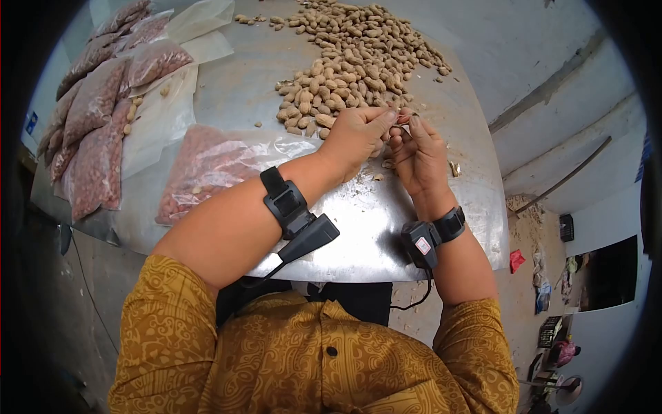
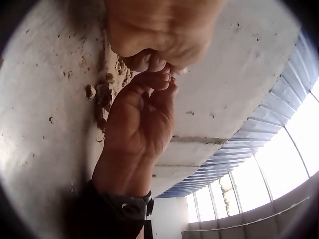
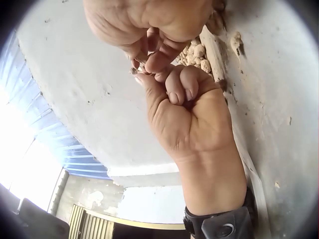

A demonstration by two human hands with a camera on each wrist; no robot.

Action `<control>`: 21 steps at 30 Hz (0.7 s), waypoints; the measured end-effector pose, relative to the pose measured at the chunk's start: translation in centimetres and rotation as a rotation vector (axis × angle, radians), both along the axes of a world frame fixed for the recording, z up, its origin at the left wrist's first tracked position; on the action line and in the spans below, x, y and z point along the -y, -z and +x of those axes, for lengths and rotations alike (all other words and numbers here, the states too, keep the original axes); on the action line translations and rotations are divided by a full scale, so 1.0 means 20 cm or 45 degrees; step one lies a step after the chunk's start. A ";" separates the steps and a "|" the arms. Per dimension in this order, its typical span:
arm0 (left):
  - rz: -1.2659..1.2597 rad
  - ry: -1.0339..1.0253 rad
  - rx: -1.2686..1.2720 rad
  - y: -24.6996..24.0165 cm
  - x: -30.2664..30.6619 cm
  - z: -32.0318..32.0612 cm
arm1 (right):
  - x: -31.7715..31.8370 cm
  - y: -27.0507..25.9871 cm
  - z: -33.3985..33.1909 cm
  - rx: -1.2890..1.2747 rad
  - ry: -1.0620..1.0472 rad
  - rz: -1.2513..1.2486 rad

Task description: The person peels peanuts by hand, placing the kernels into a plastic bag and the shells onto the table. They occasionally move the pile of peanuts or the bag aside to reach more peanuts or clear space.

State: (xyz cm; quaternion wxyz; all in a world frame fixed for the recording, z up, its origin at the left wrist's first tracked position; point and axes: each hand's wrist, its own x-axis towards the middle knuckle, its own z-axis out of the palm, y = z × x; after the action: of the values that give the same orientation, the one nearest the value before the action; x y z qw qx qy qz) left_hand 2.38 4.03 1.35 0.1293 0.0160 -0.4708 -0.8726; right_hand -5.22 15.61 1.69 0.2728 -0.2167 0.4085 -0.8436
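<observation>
Both hands meet over the metal table, fingertips together at the near edge of a heap of unshelled peanuts (image 1: 345,76). Between them is a peanut (image 1: 404,119), with a reddish kernel colour showing in the head view. The left hand (image 1: 355,141) pinches it between thumb and fingers, its other fingers curled in. From the other side the right hand (image 1: 422,157) pinches at it with thumb and fingertips. A pale bit of shell (image 3: 133,71) pokes out at the fingertips in the right wrist view. Fingers hide most of the peanut.
A clear bag of shelled peanuts (image 1: 200,165) lies flat beside the left forearm. More filled bags (image 1: 96,103) are stacked at the table's left, with empty plastic bags (image 1: 162,124) near them. Shell scraps (image 1: 454,168) lie right of the right hand. A wall (image 1: 524,76) stands beyond the table.
</observation>
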 end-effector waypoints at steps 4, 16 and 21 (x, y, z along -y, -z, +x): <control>0.214 0.072 -0.008 0.03 0.00 -0.02 | -0.01 -0.01 0.00 -0.153 0.062 0.115; 0.704 0.216 0.178 0.04 0.04 -0.03 | -0.03 -0.07 0.01 -1.567 0.295 0.471; 0.691 0.313 0.146 0.04 0.06 -0.04 | -0.06 -0.10 0.02 -0.880 0.195 0.337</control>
State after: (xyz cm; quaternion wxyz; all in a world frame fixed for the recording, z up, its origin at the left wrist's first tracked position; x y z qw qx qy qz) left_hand 1.55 2.84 0.50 -0.0130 0.0423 -0.2253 -0.9733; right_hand -4.77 16.89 3.70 0.0807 -0.4203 0.5971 -0.6785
